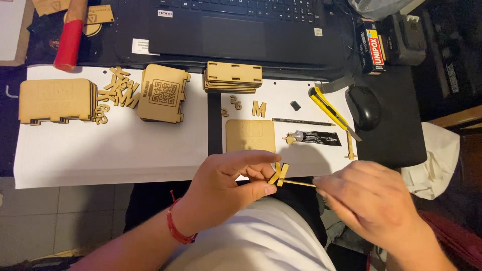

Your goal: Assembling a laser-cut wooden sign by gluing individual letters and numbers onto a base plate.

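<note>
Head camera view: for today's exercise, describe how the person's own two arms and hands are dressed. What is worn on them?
Both forearms are bare, with no sleeves showing. The left hand has a thin red cord bracelet tied round its wrist. The right hand wears no glove, and no ring, watch or band shows on it.

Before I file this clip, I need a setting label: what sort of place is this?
Probably a home craft desk: stacks of laser-cut wooden panels, a glue tube, a utility knife and a laptop.

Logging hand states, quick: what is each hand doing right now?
Left hand: closed, pinching the wooden letter K.
Right hand: closed, holding a thin wooden stick against the letter.
</note>
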